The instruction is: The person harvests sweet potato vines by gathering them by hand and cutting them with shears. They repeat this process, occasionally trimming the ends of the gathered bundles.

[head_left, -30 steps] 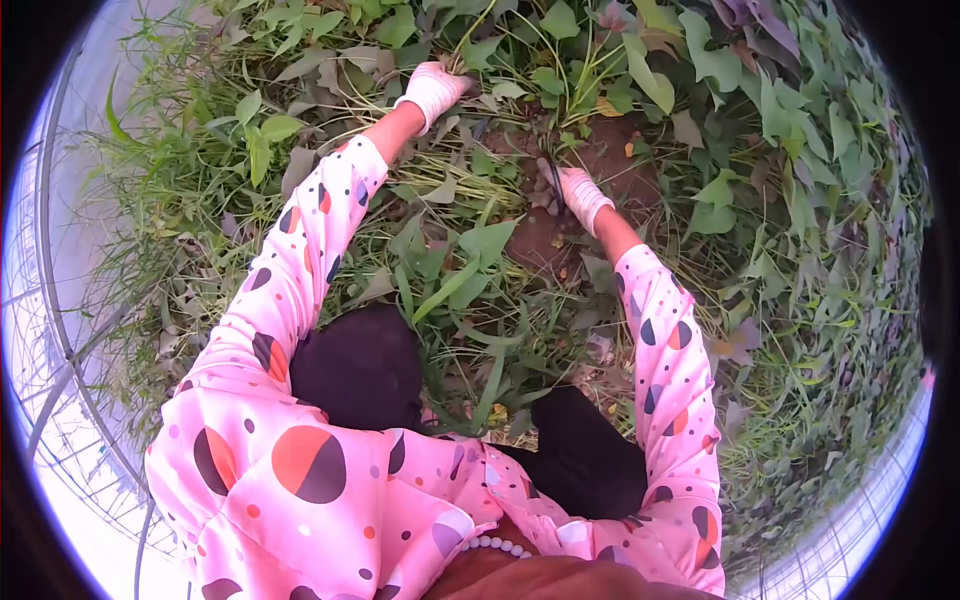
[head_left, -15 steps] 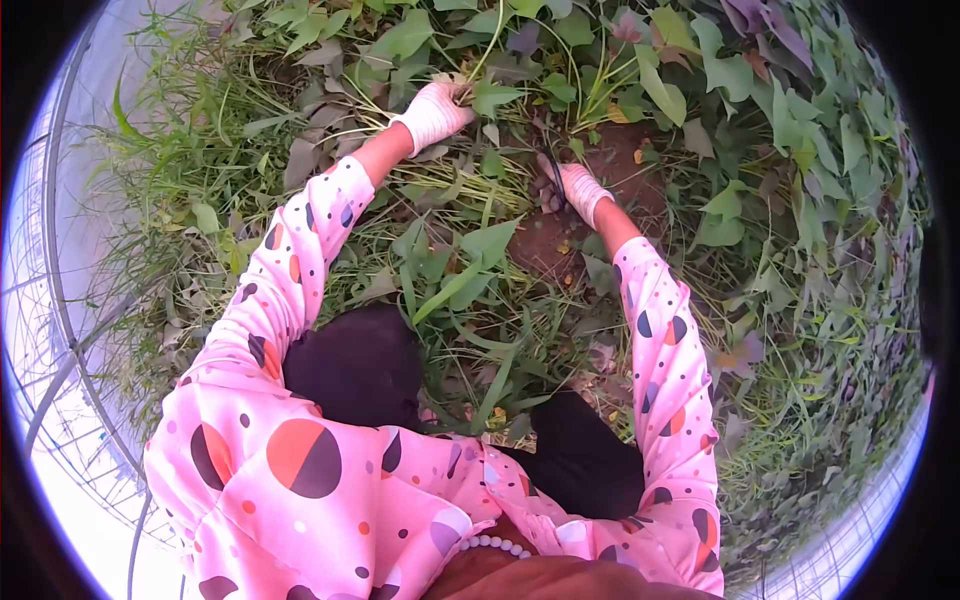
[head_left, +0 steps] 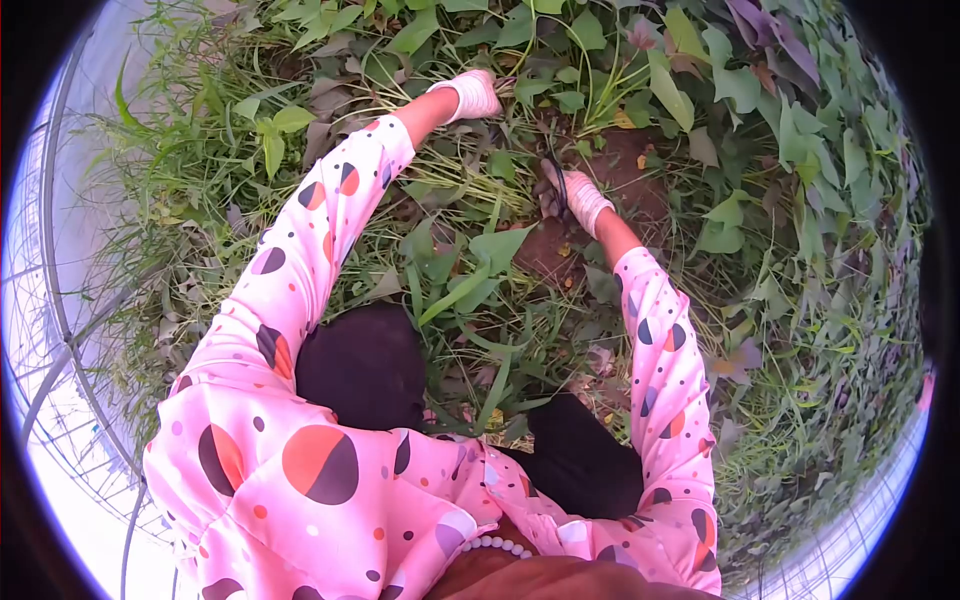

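Observation:
My left hand [head_left: 477, 95], in a pale glove or wrap, reaches among the vine stems at the top centre. Its fingers are closed around stems [head_left: 508, 84] near the base of the leafy plants. To the right, my right hand [head_left: 580, 195], covered the same way, is closed on the dark handles of scissors [head_left: 556, 180]. The blades point up toward the stems and are hard to make out. Reddish-brown soil [head_left: 625, 165] shows beside this hand. Broad green leaves [head_left: 670, 95] rise just beyond both hands.
Dense vines [head_left: 800, 200] cover the right side. Tall grass [head_left: 190, 150] grows at the left, by a pale sheet [head_left: 85, 200] and a curved frame [head_left: 50, 250]. My dark-clothed knees [head_left: 362, 365] are below the hands, with cut stems and leaves between.
My left hand has moved to the right, closer to my right hand. A light green leafy sprig now shows at the left, over the grass. The right hand has barely shifted.

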`<state>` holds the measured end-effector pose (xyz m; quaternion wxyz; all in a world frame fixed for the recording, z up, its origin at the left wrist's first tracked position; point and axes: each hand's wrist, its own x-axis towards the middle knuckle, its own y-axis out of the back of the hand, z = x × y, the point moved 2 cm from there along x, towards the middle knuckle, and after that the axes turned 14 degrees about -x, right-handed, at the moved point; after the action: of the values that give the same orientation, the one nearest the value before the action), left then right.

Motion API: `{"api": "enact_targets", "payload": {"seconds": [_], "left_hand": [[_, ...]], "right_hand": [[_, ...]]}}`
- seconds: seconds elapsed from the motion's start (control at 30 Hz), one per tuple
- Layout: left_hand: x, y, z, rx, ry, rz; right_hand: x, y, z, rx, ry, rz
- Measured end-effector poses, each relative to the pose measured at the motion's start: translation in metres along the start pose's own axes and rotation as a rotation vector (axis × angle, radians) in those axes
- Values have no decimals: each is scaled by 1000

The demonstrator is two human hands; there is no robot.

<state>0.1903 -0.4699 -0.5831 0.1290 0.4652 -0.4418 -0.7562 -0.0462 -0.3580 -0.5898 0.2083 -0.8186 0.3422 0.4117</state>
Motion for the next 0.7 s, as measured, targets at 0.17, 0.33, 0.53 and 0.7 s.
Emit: {"api": "enact_targets", "payload": {"seconds": [0.17,0.33,0.53,0.7], "left_hand": [[4,-1,-1,-385,224,94],[-2,18,18,-517,373,133],[-17,47,15,-678,435,401],[-64,27,1,-984,371,831]], "right_hand": [[1,3,5,-194,54,-31],[5,-3,-4,-112,1,22],[20,3,6,-133,93,230],[8,11,7,-139,146,280]]}}
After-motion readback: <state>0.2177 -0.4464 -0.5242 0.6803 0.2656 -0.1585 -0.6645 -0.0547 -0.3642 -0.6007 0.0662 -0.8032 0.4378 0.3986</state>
